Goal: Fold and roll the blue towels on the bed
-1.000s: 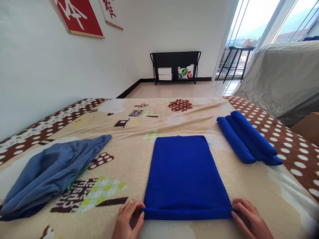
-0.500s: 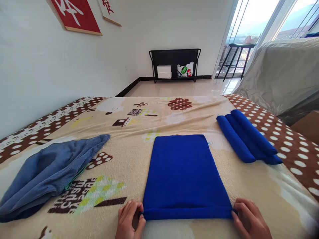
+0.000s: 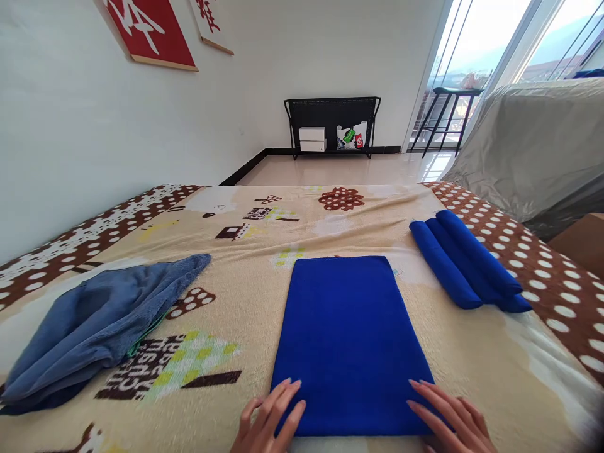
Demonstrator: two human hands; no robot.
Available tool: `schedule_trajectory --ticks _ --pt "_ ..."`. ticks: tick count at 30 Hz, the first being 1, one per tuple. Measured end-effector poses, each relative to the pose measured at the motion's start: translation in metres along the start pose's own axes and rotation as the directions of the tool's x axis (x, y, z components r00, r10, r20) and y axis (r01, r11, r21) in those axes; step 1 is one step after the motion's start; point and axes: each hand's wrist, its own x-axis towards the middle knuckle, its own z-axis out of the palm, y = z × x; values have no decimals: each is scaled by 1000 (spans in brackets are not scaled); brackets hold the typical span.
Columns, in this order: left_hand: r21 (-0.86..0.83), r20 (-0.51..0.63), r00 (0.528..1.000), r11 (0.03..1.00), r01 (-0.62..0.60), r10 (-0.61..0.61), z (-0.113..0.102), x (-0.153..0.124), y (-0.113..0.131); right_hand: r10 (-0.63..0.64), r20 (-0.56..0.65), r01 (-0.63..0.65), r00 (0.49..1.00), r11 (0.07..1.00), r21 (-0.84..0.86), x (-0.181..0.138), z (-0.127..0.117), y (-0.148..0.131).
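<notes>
I keep my left hand point(image 3: 270, 420) and right hand point(image 3: 448, 418) flat, fingers spread, gripping nothing, on the towel's point(image 3: 349, 340) near roll, pressing evenly so it stays tight.

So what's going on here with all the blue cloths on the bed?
A person is working a bright blue towel laid flat on a patterned blanket. Both hands lie open on its near edge, the left hand at the left corner and the right hand at the right. Three rolled blue towels lie side by side to the right, and a crumpled grey-blue towel lies to the left.
</notes>
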Motion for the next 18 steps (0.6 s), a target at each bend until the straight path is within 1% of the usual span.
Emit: schedule_trajectory --ticks 1,2,3,4,6,8,10,12,16,18 --pt "38 2 995 994 -104 104 3 10 8 -69 10 70 998 997 -24 14 1 -11" --pt "60 2 979 978 -202 202 7 19 16 -141 12 141 990 989 -35 29 2 -23" --pt "70 -4 961 959 -276 277 11 29 24 -201 8 202 979 979 -40 43 5 -34" --pt "65 -18 948 946 -317 319 17 37 30 -242 -4 241 970 970 -41 55 9 -45" --pt "12 -46 946 947 -322 322 28 46 38 -256 -33 255 966 966 -33 71 19 -59" --pt "-59 -58 960 959 -278 275 36 45 37 -226 -56 227 973 974 7 74 27 -63" --pt "-119 -51 967 960 -255 250 40 36 28 -199 -57 203 978 977 71 66 29 -57" --pt "-162 -42 968 954 -251 248 38 22 14 -174 -35 177 984 976 129 52 25 -43" --pt "-197 -38 959 939 -283 281 26 -6 -19 -168 19 163 986 974 159 19 9 -9" --pt "-232 -46 964 935 -267 263 18 -15 -29 -161 38 153 986 975 159 6 3 4"
